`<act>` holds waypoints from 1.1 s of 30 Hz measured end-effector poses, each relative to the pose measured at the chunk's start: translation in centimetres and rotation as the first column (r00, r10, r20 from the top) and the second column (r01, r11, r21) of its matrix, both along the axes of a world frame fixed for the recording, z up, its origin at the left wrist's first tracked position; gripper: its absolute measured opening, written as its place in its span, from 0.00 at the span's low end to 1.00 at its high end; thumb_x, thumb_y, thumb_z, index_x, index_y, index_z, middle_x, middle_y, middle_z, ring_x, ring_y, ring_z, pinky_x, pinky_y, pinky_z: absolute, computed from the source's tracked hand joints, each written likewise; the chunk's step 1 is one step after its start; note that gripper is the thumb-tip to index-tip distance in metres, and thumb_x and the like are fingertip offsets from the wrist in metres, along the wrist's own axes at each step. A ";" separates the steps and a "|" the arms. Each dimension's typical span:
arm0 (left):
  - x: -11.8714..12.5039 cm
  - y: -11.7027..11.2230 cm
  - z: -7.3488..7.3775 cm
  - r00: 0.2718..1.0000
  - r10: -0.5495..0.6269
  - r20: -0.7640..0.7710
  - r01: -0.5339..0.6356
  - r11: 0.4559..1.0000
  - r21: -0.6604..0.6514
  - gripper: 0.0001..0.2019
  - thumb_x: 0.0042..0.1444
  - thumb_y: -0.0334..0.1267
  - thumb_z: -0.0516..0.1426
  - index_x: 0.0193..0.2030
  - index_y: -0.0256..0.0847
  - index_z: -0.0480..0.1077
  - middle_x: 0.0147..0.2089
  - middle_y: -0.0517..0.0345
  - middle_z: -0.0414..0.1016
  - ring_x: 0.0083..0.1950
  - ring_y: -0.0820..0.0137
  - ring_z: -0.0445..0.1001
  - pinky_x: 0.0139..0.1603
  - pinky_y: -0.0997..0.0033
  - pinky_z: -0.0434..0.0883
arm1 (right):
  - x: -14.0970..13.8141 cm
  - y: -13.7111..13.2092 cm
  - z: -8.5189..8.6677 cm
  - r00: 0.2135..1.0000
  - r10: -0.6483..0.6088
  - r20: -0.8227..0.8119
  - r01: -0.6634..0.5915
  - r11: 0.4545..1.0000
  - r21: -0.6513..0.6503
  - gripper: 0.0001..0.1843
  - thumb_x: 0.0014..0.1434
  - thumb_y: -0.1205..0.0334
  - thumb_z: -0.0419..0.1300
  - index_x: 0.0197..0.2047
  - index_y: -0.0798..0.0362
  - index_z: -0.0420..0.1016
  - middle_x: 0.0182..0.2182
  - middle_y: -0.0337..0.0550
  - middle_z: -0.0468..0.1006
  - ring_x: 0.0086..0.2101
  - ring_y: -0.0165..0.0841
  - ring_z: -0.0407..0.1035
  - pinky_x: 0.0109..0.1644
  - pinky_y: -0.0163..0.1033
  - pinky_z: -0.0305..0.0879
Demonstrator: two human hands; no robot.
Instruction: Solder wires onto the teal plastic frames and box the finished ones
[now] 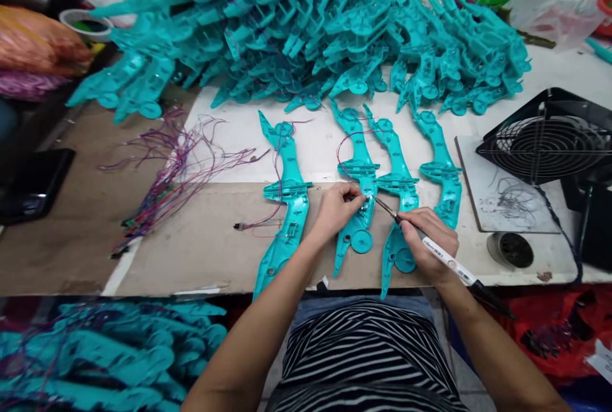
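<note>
Across our worktop (229, 262) spreads a heap of teal parts (268, 23); before it lies our teal shell (362, 242), second from left in a row of four. Our right grip (437, 232) is wrapped round a soldering iron (443, 256), tip at the shell; our left grip (335, 211) pinches thin wire (339, 152) there.

Behind four curved turquoise plastic pieces (362, 150) lay a turquoise plastic heap (287, 29), with tangled purple-red wires (165, 192) left and a square black fan (540, 138) right.
</note>
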State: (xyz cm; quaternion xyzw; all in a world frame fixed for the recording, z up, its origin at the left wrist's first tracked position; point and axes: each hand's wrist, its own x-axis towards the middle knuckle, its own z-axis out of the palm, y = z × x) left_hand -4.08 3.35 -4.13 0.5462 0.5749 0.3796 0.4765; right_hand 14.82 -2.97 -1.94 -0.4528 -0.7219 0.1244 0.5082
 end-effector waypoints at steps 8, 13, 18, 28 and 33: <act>0.1 -0.2 -0.2 0.997 0.009 -0.073 -0.007 0.999 0.036 0.05 0.48 0.30 0.61 0.24 0.39 0.71 0.27 0.60 0.73 0.34 0.69 0.70 0.39 0.70 0.66 | 0.1 -0.1 -0.3 0.998 0.043 0.040 -0.041 0.998 -0.045 0.11 0.60 0.70 0.60 0.42 0.49 0.81 0.29 0.43 0.81 0.31 0.35 0.74 0.37 0.43 0.73; 0.3 -0.3 -0.1 0.994 0.017 -0.112 -0.013 0.999 0.041 0.06 0.48 0.27 0.62 0.24 0.39 0.70 0.27 0.61 0.72 0.35 0.69 0.70 0.40 0.70 0.66 | 0.2 -0.1 -0.4 0.995 0.056 0.081 -0.054 0.998 -0.016 0.11 0.60 0.70 0.59 0.42 0.50 0.81 0.28 0.42 0.80 0.32 0.35 0.74 0.37 0.43 0.72; 0.5 -0.4 -0.2 0.990 0.021 -0.140 -0.014 0.999 0.046 0.06 0.48 0.26 0.62 0.25 0.38 0.71 0.28 0.60 0.73 0.35 0.70 0.69 0.40 0.70 0.64 | 0.2 -0.2 -0.6 0.992 0.070 0.107 -0.070 0.998 -0.012 0.11 0.60 0.70 0.60 0.42 0.49 0.81 0.28 0.42 0.79 0.33 0.36 0.74 0.37 0.42 0.72; 0.6 -0.7 -0.9 0.994 0.027 -0.102 -0.018 0.996 0.092 0.03 0.51 0.30 0.62 0.28 0.38 0.73 0.31 0.58 0.74 0.36 0.69 0.71 0.39 0.70 0.66 | 0.5 -0.3 -0.1 0.997 0.017 0.076 -0.015 1.000 -0.024 0.11 0.60 0.70 0.60 0.43 0.49 0.81 0.30 0.43 0.80 0.33 0.36 0.75 0.37 0.44 0.74; 0.6 -0.7 -0.9 0.989 0.018 -0.144 -0.003 0.995 0.102 0.03 0.51 0.30 0.62 0.28 0.39 0.73 0.32 0.58 0.75 0.37 0.69 0.72 0.41 0.69 0.67 | 0.4 -0.3 -0.2 0.994 0.054 0.093 -0.051 0.998 -0.028 0.11 0.60 0.70 0.60 0.43 0.49 0.81 0.29 0.43 0.80 0.32 0.36 0.74 0.38 0.43 0.74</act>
